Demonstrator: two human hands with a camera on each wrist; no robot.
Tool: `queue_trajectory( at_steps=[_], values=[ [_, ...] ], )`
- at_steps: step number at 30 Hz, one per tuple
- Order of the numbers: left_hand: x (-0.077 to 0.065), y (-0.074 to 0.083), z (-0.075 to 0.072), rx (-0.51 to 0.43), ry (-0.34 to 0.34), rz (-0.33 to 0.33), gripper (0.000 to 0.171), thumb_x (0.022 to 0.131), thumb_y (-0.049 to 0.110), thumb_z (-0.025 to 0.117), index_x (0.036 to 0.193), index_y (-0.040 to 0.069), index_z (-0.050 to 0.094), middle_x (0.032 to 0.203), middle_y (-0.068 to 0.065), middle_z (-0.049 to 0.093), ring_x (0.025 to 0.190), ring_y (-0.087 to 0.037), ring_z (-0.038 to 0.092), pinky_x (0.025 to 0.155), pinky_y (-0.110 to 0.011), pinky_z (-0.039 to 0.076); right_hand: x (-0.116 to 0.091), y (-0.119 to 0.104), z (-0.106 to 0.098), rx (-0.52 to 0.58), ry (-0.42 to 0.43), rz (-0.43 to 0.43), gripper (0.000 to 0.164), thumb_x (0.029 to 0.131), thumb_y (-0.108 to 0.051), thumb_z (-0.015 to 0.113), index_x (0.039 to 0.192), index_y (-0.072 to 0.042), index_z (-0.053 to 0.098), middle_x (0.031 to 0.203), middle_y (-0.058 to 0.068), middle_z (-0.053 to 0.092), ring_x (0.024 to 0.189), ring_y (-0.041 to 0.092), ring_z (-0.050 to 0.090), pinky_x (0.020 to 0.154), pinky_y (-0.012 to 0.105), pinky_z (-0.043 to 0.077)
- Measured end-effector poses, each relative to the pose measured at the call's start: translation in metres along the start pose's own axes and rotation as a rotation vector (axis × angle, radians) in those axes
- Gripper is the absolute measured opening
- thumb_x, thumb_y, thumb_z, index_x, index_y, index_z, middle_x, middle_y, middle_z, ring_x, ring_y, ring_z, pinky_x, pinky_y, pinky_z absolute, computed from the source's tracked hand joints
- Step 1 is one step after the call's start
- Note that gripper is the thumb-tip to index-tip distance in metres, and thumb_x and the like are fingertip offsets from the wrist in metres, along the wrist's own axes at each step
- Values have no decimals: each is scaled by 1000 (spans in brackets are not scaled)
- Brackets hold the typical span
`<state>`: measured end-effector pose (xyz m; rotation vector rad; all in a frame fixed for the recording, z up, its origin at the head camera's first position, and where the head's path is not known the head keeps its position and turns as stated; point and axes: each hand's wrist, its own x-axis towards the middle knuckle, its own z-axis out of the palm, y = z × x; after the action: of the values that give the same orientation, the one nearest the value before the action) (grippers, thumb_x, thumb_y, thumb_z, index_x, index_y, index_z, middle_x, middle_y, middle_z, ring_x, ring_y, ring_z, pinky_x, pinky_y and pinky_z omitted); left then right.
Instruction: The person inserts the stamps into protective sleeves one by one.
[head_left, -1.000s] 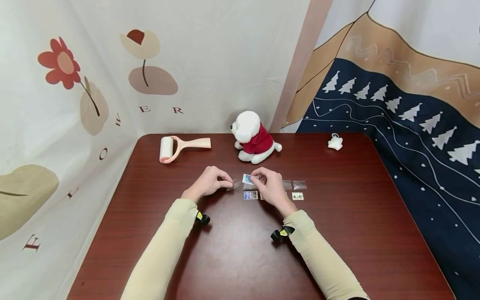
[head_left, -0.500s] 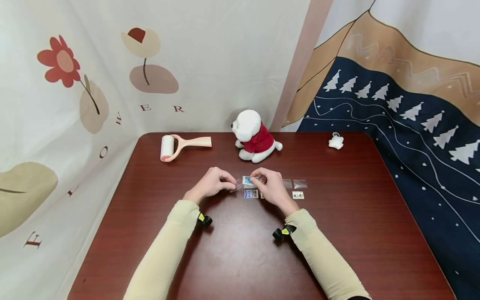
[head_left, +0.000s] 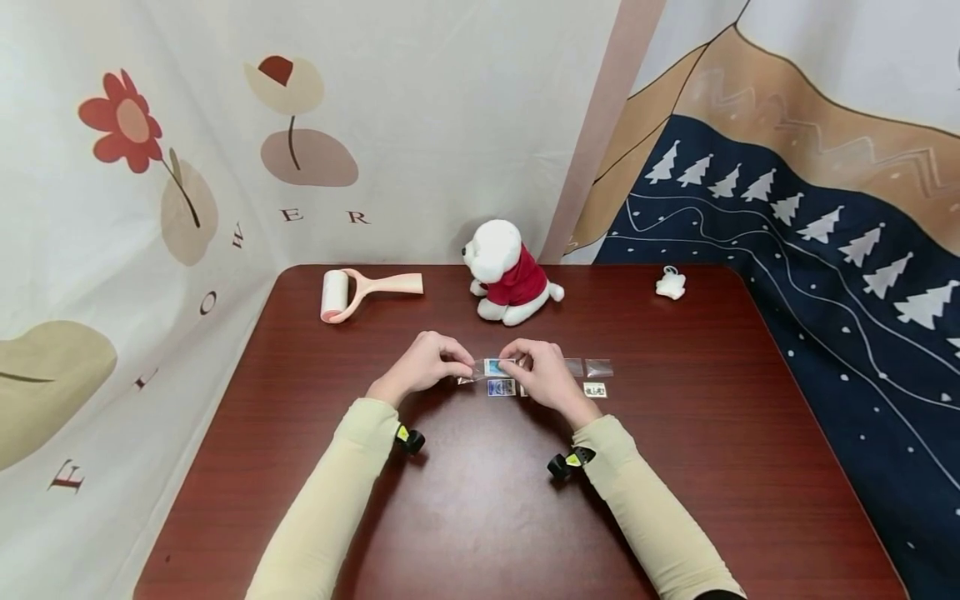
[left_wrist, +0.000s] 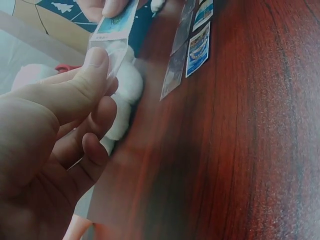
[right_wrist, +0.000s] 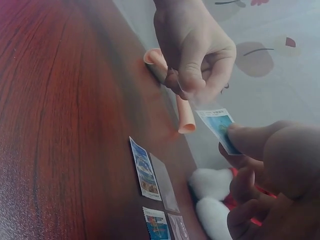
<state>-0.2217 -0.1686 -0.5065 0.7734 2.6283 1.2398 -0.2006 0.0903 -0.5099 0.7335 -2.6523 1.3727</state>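
One big brown table (head_left: pixel 465 517) has a toy dog (head_left: pixel 510 275) sitting near the back, and two hands in front of it. The left hand (head_left: pixel 420 367) pinches a little clear bag (left_wrist: pixel 115 52) with thumb and finger, other fingers loosely curled. The right hand (head_left: pixel 543 375) pinches a blue stamp (right_wrist: pixel 215 122) the same way, held up off the table at the bag's edge; I can't tell if any is inside. The stamp might bend, or the thin bag crumple, if pushed in crooked. The right wrist view shows a stamp with an orange picture (right_wrist: pixel 156 225), lying flat, that the right hand mostly hides in the head view.
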Motion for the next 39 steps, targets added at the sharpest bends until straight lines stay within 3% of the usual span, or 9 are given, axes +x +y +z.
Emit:
queue_trajectory(
  at_steps=[8,23,34,39],
  values=[
    [-2,4,0,-20,-9,-7,9,85,15,89,93,14,85,88,7,78,82,-9,68,74,-25,53,-1,-1,2,3,-26,12,4,95,-14,79,98,-11,78,82,-3,72,60,14,58,56,25,47],
    [1,11,3,20,34,130,8,91,15,84,98,13,86,89,5,78,76,-5,65,68,-24,53,2,-8,4,69,-36,52,6,93,-13,82,97,-9,79,83,1,76,65,6,63,61,24,53],
    [2,18,2,-6,37,155,9,93,10,82,100,11,85,90,3,77,76,-6,65,70,-24,55,5,-10,2,75,-17,66,6,92,-12,83,96,-8,80,82,1,76,65,7,63,62,23,52],
    [4,22,4,18,29,137,10,93,11,81,103,9,84,91,2,77,78,-6,65,71,-24,54,4,-10,1,51,-9,41,5,92,-12,82,96,-8,81,79,0,74,63,6,61,61,23,51]
  ],
)
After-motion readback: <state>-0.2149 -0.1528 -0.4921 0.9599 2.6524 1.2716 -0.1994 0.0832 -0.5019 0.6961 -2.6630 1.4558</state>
